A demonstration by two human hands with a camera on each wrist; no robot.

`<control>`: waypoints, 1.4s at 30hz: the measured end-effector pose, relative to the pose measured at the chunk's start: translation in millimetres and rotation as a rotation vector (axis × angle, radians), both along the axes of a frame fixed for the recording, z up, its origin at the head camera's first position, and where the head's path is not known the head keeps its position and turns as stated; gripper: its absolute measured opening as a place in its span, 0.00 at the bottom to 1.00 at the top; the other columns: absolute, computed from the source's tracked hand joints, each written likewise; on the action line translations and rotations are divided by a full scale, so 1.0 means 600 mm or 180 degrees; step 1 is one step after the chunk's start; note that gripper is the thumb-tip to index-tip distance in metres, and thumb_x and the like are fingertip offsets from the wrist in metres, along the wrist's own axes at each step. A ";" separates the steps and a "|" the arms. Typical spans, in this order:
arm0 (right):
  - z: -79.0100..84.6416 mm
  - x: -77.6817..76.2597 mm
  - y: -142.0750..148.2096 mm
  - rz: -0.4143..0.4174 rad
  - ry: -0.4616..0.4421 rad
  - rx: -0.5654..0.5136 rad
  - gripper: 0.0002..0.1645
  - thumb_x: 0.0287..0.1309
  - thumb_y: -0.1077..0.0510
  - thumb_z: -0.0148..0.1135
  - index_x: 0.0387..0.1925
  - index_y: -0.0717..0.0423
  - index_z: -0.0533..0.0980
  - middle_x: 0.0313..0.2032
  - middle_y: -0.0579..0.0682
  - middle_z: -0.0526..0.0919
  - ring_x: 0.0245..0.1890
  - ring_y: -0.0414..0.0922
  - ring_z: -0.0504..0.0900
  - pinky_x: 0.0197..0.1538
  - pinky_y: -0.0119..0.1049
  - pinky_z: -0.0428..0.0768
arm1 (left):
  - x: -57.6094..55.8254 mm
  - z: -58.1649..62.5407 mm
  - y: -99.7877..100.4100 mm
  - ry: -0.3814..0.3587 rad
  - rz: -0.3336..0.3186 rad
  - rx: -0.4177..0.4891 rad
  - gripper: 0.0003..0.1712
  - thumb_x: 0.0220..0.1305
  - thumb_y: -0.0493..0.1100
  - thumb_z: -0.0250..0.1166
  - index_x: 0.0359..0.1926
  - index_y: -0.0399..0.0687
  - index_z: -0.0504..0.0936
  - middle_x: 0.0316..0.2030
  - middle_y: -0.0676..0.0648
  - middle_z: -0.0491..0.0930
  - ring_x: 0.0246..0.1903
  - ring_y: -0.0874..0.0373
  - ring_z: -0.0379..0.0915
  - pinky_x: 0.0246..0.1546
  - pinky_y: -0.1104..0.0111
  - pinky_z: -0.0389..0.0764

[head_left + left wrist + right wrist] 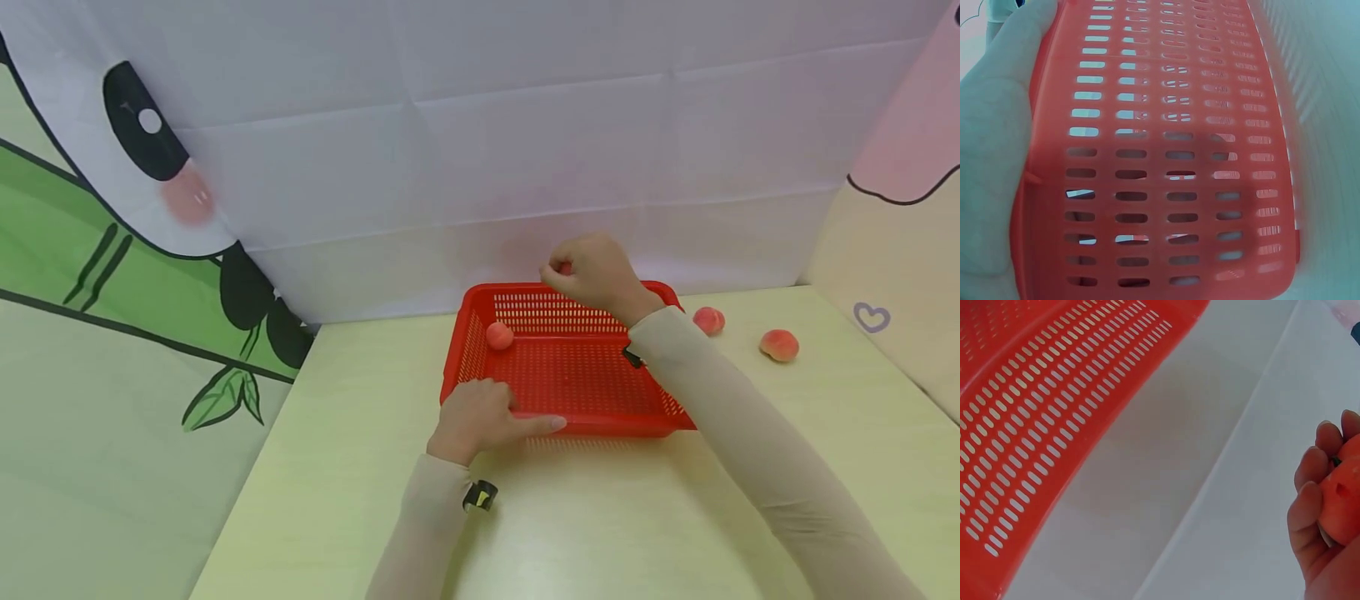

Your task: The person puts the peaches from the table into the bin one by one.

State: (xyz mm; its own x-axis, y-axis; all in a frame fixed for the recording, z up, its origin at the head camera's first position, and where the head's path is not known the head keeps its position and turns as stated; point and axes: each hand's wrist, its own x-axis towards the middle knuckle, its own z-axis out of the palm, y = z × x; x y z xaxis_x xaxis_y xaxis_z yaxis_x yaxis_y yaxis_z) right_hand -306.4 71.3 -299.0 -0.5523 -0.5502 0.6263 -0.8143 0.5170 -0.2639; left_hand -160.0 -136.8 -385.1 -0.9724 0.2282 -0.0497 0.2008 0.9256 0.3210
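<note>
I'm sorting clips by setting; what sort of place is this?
Probably a staged tabletop corner, perhaps for filming: creased, cartoon-printed cloth backs a pale table, which bears a red basket and peach-like fruits.

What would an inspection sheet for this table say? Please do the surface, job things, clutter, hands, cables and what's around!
Surface: pale yellow table.
Job things: red basket; one peach-like fruit inside, two more on the table to its right.
Clutter: nothing seen.
Hands: left hand on the basket's near rim; right hand holds another fruit.
Cables: thin dark line, perhaps a cable.
Surroundings: cloth backdrop with printed drawings.
</note>
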 end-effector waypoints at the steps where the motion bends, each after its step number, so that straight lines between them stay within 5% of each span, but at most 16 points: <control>1: -0.002 -0.001 -0.003 -0.0004 -0.0025 0.0022 0.18 0.64 0.60 0.62 0.18 0.55 0.80 0.15 0.46 0.76 0.19 0.41 0.67 0.27 0.37 0.66 | 0.000 0.001 0.000 -0.0007 0.0002 0.0000 0.46 0.54 0.88 0.61 0.13 0.54 0.60 0.12 0.57 0.50 0.16 0.63 0.46 0.19 0.67 0.53; 20: -0.034 -0.022 -0.068 0.0076 -0.0368 0.0419 0.28 0.66 0.57 0.60 0.11 0.46 0.62 0.15 0.38 0.54 0.20 0.39 0.52 0.27 0.36 0.54 | -0.001 0.003 -0.002 -0.0012 -0.0012 -0.0035 0.46 0.55 0.88 0.60 0.13 0.55 0.60 0.12 0.57 0.49 0.16 0.64 0.45 0.19 0.67 0.52; 32: -0.080 -0.045 -0.095 0.0026 -0.0845 0.0758 0.30 0.68 0.58 0.59 0.11 0.45 0.58 0.16 0.40 0.52 0.20 0.39 0.49 0.26 0.34 0.52 | 0.001 0.000 -0.004 -0.0008 -0.0010 -0.0024 0.46 0.55 0.87 0.61 0.13 0.55 0.60 0.12 0.57 0.49 0.17 0.63 0.45 0.19 0.67 0.52; 42: -0.091 -0.051 -0.102 -0.0039 -0.0880 0.0839 0.30 0.68 0.58 0.59 0.11 0.45 0.58 0.16 0.41 0.51 0.20 0.38 0.49 0.26 0.35 0.53 | 0.000 0.000 -0.003 0.0012 -0.0027 -0.0013 0.46 0.56 0.86 0.62 0.13 0.55 0.59 0.12 0.58 0.48 0.17 0.64 0.43 0.19 0.67 0.50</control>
State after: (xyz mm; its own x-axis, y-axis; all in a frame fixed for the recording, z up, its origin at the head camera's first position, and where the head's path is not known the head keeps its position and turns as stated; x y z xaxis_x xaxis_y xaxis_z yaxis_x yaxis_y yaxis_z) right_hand -336.9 10.3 -353.3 -0.6882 -0.6648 0.2906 -0.7243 0.6057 -0.3295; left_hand -160.3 -138.6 -385.1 -0.9706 0.2361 -0.0470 0.2097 0.9252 0.3164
